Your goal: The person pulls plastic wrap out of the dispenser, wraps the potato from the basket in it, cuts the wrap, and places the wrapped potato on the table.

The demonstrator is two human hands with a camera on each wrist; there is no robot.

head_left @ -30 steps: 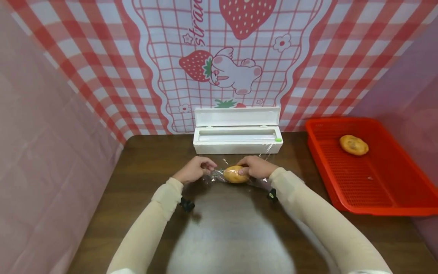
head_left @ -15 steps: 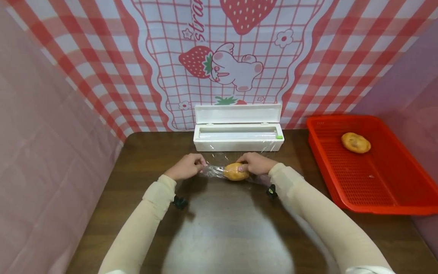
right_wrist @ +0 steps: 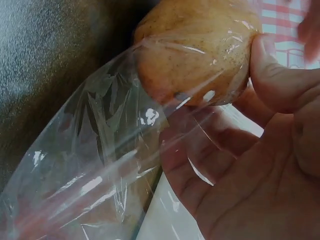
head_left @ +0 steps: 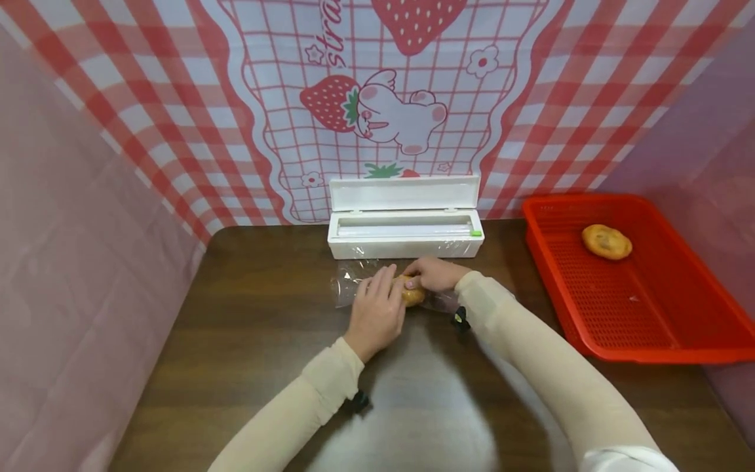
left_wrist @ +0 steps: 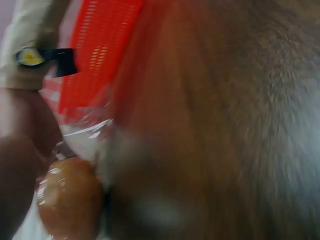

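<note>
While the right hand (head_left: 438,274) grips the potato (head_left: 414,297), thumb on one side & fingers curled round behind, the left hand (head_left: 375,316) lies over its left end, fingers straight & slightly apart, by the clear film (head_left: 348,288); exact contact under the palm I can't tell, b/c the left wrist view is blurred. The potato sits nr the far edge of the table (head_left: 253,341), approx. mid-width, just in front of the open white box (head_left: 407,250). Loose film sticks out L & R of it; whether it's joined to the box isn't clear. Red basket (head_left: 666,354) w/ a second potato (head_left: 606,242) is at the table's right edge, toward the far corner.

Step in hand looks like wrapping. To do it well, imo: grip firmly but lightly w/ the right so the potato doesn't roll, smooth the L flap outward, tuck it under, then treat the R flap likewise. Max care w/ creases: right wrist view shows plenty, so pull film taut w/o tearing, esp. nr the ends.
</note>
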